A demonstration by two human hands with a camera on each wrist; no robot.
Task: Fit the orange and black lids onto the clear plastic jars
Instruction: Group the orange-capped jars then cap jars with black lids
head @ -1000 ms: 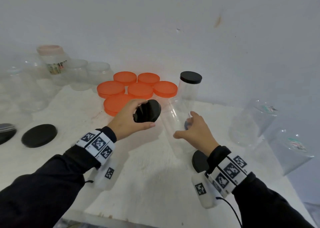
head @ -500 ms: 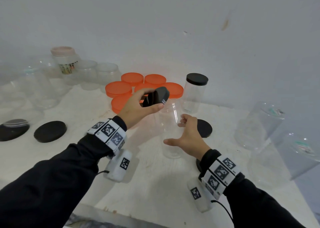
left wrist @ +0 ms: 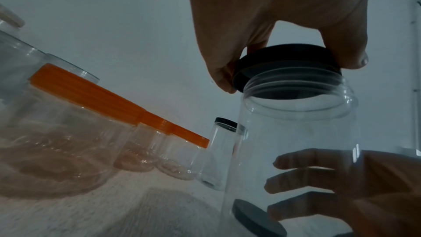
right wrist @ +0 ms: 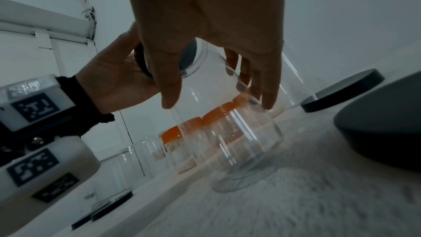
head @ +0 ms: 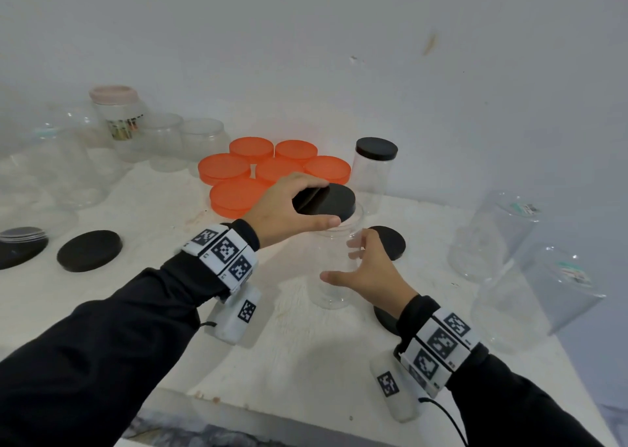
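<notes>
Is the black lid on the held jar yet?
Not on yet: the left hand holds the black lid tilted at the jar's open mouth, neck threads bare.

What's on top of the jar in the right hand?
A black lid, gripped by the left hand, sits tilted over the mouth of the clear jar; neck threads show below it. The lid hides whether its far edge has seated.

White rough-topped table (head: 153, 201) against a pale wall (head: 306, 55), brownish smudge (head: 431, 42) high on it.
</notes>
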